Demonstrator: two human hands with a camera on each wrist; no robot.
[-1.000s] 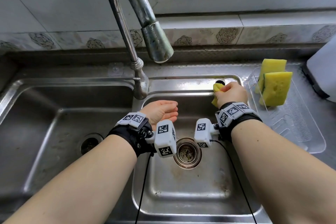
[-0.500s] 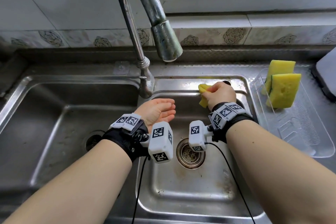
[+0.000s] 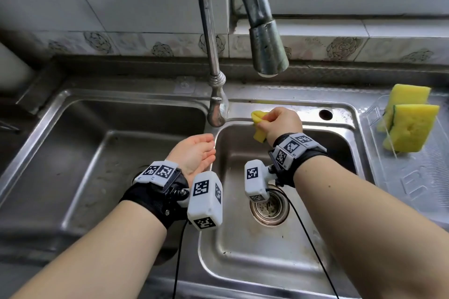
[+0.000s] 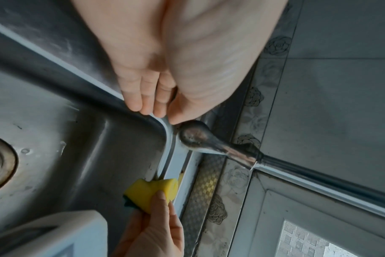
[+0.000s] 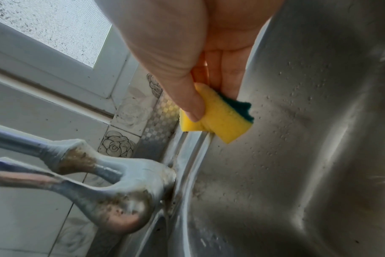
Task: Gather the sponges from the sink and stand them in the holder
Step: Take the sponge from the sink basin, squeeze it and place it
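My right hand [image 3: 279, 121] grips a folded yellow sponge [image 3: 258, 126] with a green scouring side above the back edge of the right sink basin [image 3: 267, 245]. The right wrist view shows thumb and fingers squeezing that sponge [image 5: 218, 116]; the left wrist view has it [image 4: 152, 191] low in the picture. My left hand [image 3: 196, 153] hovers palm up, fingers straight and empty, over the divider between the basins; its fingers [image 4: 143, 93] lie close to the tap base. Two yellow sponges [image 3: 410, 124] stand upright in the clear plastic holder [image 3: 413, 184] at the right.
The curved tap [image 3: 264, 39] arches over the right basin, its base [image 3: 216, 109] just left of my right hand. A drain strainer [image 3: 268, 209] sits in the right basin. The left basin [image 3: 80, 153] lies beside it. A tiled wall and window sill run behind.
My right hand has carried the squeezed sponge leftward along the basin's back edge, away from the holder and toward the tap base. The left hand has stayed palm up.
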